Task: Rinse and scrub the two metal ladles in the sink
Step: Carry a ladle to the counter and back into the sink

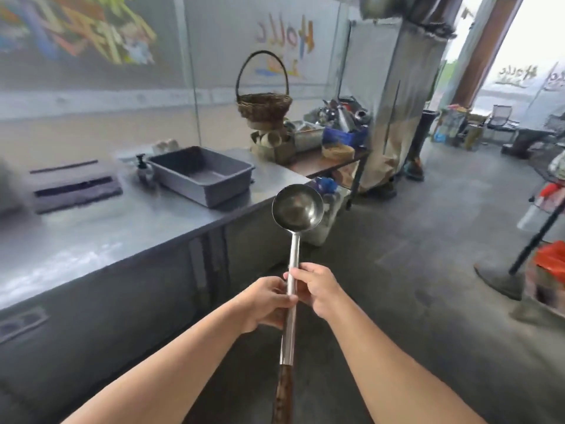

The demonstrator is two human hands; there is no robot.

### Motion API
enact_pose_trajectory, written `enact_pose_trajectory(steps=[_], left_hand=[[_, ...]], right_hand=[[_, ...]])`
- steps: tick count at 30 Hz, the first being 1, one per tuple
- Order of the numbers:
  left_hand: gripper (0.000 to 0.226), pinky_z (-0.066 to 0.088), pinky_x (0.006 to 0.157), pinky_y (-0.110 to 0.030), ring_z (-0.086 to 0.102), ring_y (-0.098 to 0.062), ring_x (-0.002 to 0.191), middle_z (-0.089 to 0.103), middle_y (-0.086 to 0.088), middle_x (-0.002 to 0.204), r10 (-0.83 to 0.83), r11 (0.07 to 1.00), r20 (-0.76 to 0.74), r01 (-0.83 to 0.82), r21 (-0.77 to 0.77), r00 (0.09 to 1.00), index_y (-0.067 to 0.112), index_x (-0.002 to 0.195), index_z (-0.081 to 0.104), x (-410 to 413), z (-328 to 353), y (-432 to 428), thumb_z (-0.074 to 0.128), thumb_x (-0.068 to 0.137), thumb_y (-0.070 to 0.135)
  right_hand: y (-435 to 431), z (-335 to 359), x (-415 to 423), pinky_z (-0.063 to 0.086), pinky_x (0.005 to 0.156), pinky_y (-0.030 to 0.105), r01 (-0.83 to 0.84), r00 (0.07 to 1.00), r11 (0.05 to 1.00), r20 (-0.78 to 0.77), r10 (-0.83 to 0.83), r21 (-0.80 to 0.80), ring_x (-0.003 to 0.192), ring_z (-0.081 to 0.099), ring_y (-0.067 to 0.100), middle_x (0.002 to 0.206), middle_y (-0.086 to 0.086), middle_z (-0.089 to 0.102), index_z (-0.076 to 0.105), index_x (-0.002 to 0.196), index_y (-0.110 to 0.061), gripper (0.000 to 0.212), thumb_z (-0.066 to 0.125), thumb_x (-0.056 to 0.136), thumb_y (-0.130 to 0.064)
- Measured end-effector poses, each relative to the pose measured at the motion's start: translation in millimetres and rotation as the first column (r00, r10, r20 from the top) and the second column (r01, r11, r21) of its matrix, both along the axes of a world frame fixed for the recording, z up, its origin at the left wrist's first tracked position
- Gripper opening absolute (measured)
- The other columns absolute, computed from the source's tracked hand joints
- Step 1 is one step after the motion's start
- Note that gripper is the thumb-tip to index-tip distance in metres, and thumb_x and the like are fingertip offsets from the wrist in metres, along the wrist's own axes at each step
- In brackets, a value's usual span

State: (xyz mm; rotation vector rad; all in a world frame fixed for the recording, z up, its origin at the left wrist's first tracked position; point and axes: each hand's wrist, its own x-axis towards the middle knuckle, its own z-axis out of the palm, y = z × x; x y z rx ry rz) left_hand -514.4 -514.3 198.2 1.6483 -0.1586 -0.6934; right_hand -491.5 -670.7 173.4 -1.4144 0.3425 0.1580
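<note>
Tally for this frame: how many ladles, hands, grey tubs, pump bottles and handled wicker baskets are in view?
Ladle: 1
Hands: 2 (left hand, right hand)
Grey tub: 1
Pump bottle: 1
Handled wicker basket: 1
Total: 6

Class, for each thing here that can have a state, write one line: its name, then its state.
ladle: held in the air, bowl uppermost, bowl looks empty.
left hand: grips the ladle's metal shaft.
right hand: grips the same shaft from the opposite side.
grey tub: upright on the steel counter, looks empty.
pump bottle: upright, beside the tub.
wicker basket: upright, handle up, contents hidden.
</note>
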Motion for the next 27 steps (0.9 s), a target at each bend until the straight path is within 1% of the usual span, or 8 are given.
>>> enact_pose_trajectory(steps=[4, 8, 10, 14, 17, 20, 24, 27], left_hand=[[0.016, 0.061, 0.067, -0.034, 0.070, -0.020, 0.074, 0.068, -0.010, 0.088, 0.184, 0.982, 0.020, -0.184, 0.047, 0.983, 0.004, 0.106, 0.059, 43.6, 4.4, 93.3, 0.066, 0.093, 0.011], [0.018, 0.063, 0.077, -0.039, 0.072, -0.023, 0.089, 0.070, -0.012, 0.102, 0.363, 0.924, 0.067, -0.369, 0.102, 0.929, 0.010, 0.108, 0.062, 77.7, -3.8, 159.3, 0.067, 0.093, 0.017], [0.019, 0.063, 0.076, -0.039, 0.072, -0.023, 0.090, 0.070, -0.013, 0.103, 0.440, 0.892, 0.063, -0.444, 0.085, 0.896, 0.010, 0.109, 0.061, 96.9, -11.3, 186.1, 0.067, 0.093, 0.018], [0.022, 0.063, 0.076, -0.040, 0.072, -0.024, 0.090, 0.069, -0.014, 0.103, 0.554, 0.827, 0.045, -0.556, 0.088, 0.831, 0.009, 0.111, 0.061, 150.8, -30.1, 231.5, 0.067, 0.092, 0.018], [0.025, 0.062, 0.079, -0.041, 0.071, -0.026, 0.092, 0.067, -0.015, 0.105, 0.606, 0.789, 0.028, -0.606, 0.101, 0.795, 0.008, 0.113, 0.060, 203.5, -44.5, 256.8, 0.068, 0.092, 0.020], [0.027, 0.061, 0.082, -0.041, 0.069, -0.027, 0.096, 0.065, -0.013, 0.107, 0.665, 0.735, 0.051, -0.665, 0.133, 0.745, 0.009, 0.113, 0.060, 267.9, -52.1, 284.2, 0.067, 0.093, 0.025], [0.026, 0.062, 0.081, -0.041, 0.069, -0.027, 0.097, 0.066, -0.014, 0.106, 0.710, 0.692, 0.040, -0.707, 0.146, 0.703, 0.009, 0.110, 0.061, 335.3, -58.8, 315.1, 0.067, 0.093, 0.026], [0.026, 0.062, 0.075, -0.035, 0.067, -0.025, 0.097, 0.065, -0.013, 0.105, 0.748, 0.655, 0.001, -0.739, 0.158, 0.664, 0.007, 0.110, 0.061, 370.1, -67.3, 335.4, 0.066, 0.093, 0.026]], right_hand=[[97.0, 4.9, 68.9, 0.058, 0.071, 0.037, -0.204, 0.979, 0.979, 0.000, 0.204, 0.009, 0.081, 0.072, 0.025, 0.092, 0.014, 0.074, 0.069, 0.098, -0.004, 0.009, 0.064, 0.092, -0.008], [178.0, 1.5, 122.4, 0.060, 0.079, 0.040, -0.372, 0.928, 0.927, -0.006, 0.372, -0.044, 0.088, 0.072, 0.026, 0.096, 0.013, 0.074, 0.070, 0.103, -0.005, 0.015, 0.066, 0.090, -0.012], [212.3, -4.9, 151.3, 0.059, 0.081, 0.040, -0.434, 0.901, 0.900, -0.015, 0.434, -0.045, 0.091, 0.073, 0.026, 0.100, 0.013, 0.074, 0.070, 0.106, -0.010, 0.016, 0.067, 0.090, -0.014], [266.1, -20.2, 218.1, 0.058, 0.091, 0.047, -0.556, 0.831, 0.827, -0.028, 0.556, -0.085, 0.094, 0.073, 0.026, 0.103, 0.012, 0.074, 0.069, 0.110, -0.013, 0.017, 0.063, 0.094, -0.016], [296.6, -30.2, 275.9, 0.059, 0.090, 0.046, -0.609, 0.792, 0.787, -0.042, 0.608, -0.098, 0.093, 0.074, 0.027, 0.104, 0.013, 0.073, 0.065, 0.115, -0.012, 0.019, 0.061, 0.096, -0.014], [328.5, -35.9, 346.5, 0.061, 0.084, 0.044, -0.664, 0.747, 0.739, -0.057, 0.663, -0.110, 0.087, 0.075, 0.027, 0.105, 0.014, 0.072, 0.061, 0.122, -0.012, 0.027, 0.062, 0.096, -0.013], [365.2, -39.7, 419.9, 0.060, 0.087, 0.048, -0.715, 0.696, 0.682, -0.068, 0.714, -0.155, 0.086, 0.073, 0.031, 0.095, 0.015, 0.070, 0.065, 0.114, -0.004, 0.023, 0.063, 0.092, -0.008], [394.8, -48.6, 457.4, 0.060, 0.087, 0.045, -0.717, 0.695, 0.675, -0.105, 0.711, -0.173, 0.086, 0.073, 0.033, 0.094, 0.017, 0.070, 0.066, 0.111, -0.002, 0.020, 0.063, 0.092, -0.006]])
